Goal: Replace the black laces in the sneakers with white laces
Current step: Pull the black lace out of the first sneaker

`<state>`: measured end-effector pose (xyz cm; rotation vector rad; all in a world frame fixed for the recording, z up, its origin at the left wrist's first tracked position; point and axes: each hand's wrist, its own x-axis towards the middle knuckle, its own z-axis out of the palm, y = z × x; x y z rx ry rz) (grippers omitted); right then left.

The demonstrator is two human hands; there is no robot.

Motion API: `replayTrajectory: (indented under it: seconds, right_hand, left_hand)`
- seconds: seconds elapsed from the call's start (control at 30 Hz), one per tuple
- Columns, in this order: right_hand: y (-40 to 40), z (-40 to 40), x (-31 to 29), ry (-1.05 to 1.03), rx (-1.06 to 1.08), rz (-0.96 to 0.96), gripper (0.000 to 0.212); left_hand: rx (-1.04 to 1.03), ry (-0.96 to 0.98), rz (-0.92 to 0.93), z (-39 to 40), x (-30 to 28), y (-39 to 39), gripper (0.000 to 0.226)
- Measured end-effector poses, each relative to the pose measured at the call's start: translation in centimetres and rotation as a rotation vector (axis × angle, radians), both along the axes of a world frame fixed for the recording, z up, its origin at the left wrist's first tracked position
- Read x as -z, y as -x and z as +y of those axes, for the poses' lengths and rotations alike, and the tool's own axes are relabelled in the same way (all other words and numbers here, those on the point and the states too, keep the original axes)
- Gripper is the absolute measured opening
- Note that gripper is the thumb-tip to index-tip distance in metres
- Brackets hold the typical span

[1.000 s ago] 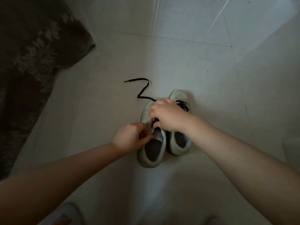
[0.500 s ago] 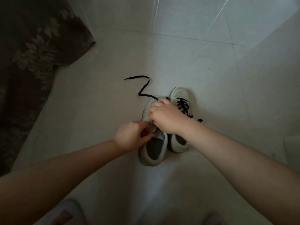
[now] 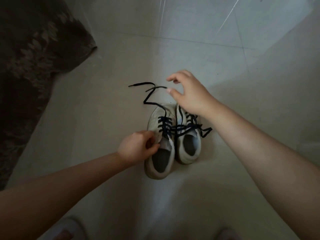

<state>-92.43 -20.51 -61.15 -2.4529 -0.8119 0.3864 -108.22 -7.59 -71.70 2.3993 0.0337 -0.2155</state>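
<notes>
Sneakers (image 3: 170, 135) sat side by side on the pale floor (image 3: 107, 108), toes pointing away from the person and long axes running near to far, black laces (image 3: 166, 125) threaded through both. Since half a second before, the right hand (image 3: 188, 94) had lifted off the shoes to beyond the toes, fingers spread and holding nothing, with a loose lace end just beside its fingertips. The left hand (image 3: 136, 147) had stayed pinching the left sneaker's tongue (image 3: 166, 143), a dark patterned rug (image 3: 29, 66) lying well apart at the left.
</notes>
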Motion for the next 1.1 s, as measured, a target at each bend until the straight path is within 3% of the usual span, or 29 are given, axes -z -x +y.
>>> replayTrajectory:
  seconds: [0.13,0.2,0.27,0.4,0.6,0.77,0.87,0.97,1.1]
  right_hand:
    - [3.2,-2.0,1.9,0.085,-0.108,0.074,0.011]
    - [4.4,-3.7,2.8,0.289,-0.213,0.268,0.013]
    - [5.5,-5.1,4.0,0.461,-0.266,0.339,0.016]
    - [6.9,-5.9,6.1,0.296,-0.030,0.178,0.014]
    - [7.0,-3.9,6.6,0.243,0.147,0.226,0.012]
    - [6.7,-3.4,5.5,0.341,-0.140,-0.100,0.020]
    - [5.8,-3.3,5.0,0.359,-0.330,-0.256,0.018]
    - [5.6,-3.1,5.1,0.342,-0.321,-0.144,0.017]
    - [5.8,-3.6,5.5,0.308,-0.078,0.054,0.018]
  left_hand:
    - [0.054,-0.090,-0.184,-0.7,-0.3,0.4,0.022]
    - [0.098,-0.140,-0.248,-1.1,-0.7,0.4,0.022]
    - [0.103,-0.160,-0.255,-1.6,-0.9,0.1,0.028]
    - [-0.048,-0.159,-0.078,-3.3,-1.6,-0.8,0.035]
    - [-0.182,-0.050,0.095,-4.8,-2.3,-1.7,0.024]
    - [-0.242,0.119,0.133,-4.2,-1.9,-1.0,0.030]
    - [-0.312,0.217,0.176,-3.6,-1.7,-1.1,0.022]
    - [-0.277,0.220,0.150,-3.5,-1.7,-1.1,0.019]
    - [-0.226,0.139,0.114,-4.0,-2.2,-1.0,0.023]
